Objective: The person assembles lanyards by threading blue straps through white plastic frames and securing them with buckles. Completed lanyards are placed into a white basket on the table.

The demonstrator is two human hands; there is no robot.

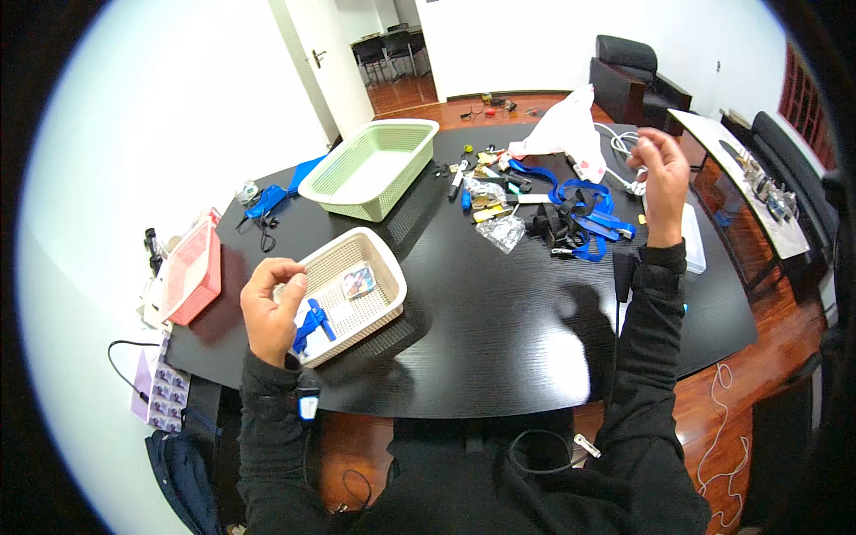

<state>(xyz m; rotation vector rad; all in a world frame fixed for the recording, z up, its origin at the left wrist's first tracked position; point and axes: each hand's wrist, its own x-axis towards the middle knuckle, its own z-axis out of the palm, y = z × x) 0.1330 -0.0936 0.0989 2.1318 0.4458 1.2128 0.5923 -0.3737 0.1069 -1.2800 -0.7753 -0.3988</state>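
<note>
My left hand [275, 308] is closed, thumb against curled fingers, over the left rim of a beige basket [397, 283]. What it holds, if anything, does not show. Inside the basket, a folded blue strap [314, 326] lies just beside that hand, and a small colourful packet [358, 282] lies farther right. My right hand [663, 183] is raised at the table's right side with fingers bent inward; their contents are hidden. Close behind it are a white cable [615, 138] and a white plastic bag [563, 134]. I cannot tell whether the hand touches the cable.
A green basket [379, 201] stands behind the beige one, and a pink basket [212, 283] sits at the left edge. Blue lanyards [606, 225], black straps [557, 225] and clear wrappers [502, 233] are heaped at the back right of the black table [473, 330]. A clear plastic box [693, 239] lies beside my right forearm.
</note>
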